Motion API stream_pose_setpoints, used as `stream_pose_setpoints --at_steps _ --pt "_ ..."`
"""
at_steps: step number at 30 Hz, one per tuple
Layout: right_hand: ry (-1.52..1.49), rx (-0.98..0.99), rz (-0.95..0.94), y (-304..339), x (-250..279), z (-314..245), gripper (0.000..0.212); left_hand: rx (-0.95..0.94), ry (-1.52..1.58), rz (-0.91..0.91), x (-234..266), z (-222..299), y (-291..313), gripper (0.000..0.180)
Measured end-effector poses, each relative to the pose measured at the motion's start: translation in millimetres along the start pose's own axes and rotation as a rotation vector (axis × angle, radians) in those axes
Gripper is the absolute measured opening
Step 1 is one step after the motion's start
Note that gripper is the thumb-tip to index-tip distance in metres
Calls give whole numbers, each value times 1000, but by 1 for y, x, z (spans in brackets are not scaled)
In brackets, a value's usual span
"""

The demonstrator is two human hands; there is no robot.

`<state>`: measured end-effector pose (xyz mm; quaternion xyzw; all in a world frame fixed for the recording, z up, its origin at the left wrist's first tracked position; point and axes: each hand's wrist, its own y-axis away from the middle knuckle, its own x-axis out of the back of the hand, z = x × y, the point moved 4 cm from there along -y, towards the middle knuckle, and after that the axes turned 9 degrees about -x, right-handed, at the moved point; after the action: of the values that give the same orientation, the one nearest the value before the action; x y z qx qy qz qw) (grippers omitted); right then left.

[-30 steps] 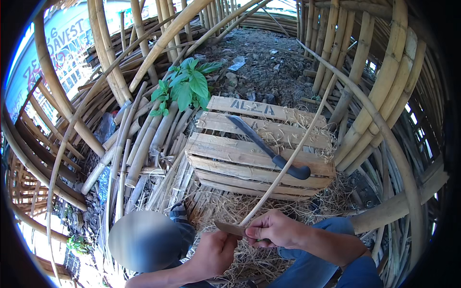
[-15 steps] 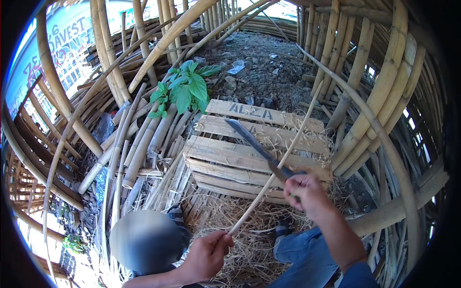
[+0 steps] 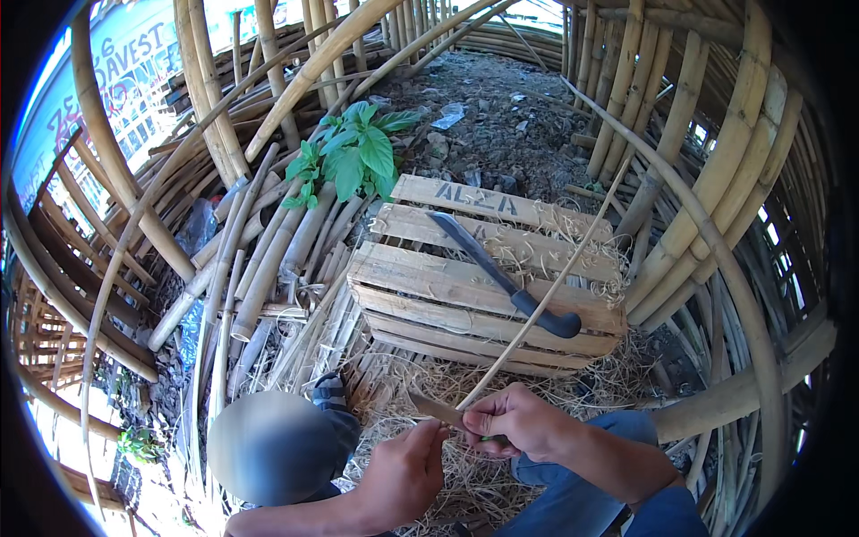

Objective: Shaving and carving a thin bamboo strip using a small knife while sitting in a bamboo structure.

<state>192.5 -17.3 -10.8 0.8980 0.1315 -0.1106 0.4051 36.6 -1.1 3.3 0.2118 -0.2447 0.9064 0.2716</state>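
Note:
My left hand (image 3: 404,473) is closed around the near end of a thin, pale bamboo strip (image 3: 570,266), which slants up and away to the right. A short knife (image 3: 433,410) is in my right hand (image 3: 530,424), fingers wrapped round its handle, a bit of green showing below them. Its blade lies across the strip, close to my left hand. Farther off, a machete (image 3: 480,257) with a dark handle rests on a slatted wooden crate (image 3: 403,259), and the strip passes over it. Curled shavings (image 3: 601,261) are scattered on the crate's right side.
More shavings (image 3: 483,497) cover the ground between my legs. Cut bamboo poles (image 3: 273,255) lie in a pile at the left, beside a leafy green plant (image 3: 358,152). Upright bamboo poles (image 3: 707,192) stand at the right. A blurred round shape (image 3: 271,455) is at the lower left.
My right hand has come down and left with the knife, from beside the machete's handle to the strip's near end. The machete's handle is now uncovered. The strip remains in my left hand.

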Motion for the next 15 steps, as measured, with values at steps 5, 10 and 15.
stream_pose_setpoints --at_steps 5,10,15 --pt "103 75 129 1 7 -1 20 -32 14 22 -1 1 0 7" --pt "173 224 149 11 8 -11 19 -30 72 140 2 13 3 17" --pt "271 279 202 14 12 -12 14 -6 163 78 8 13 -3 11"
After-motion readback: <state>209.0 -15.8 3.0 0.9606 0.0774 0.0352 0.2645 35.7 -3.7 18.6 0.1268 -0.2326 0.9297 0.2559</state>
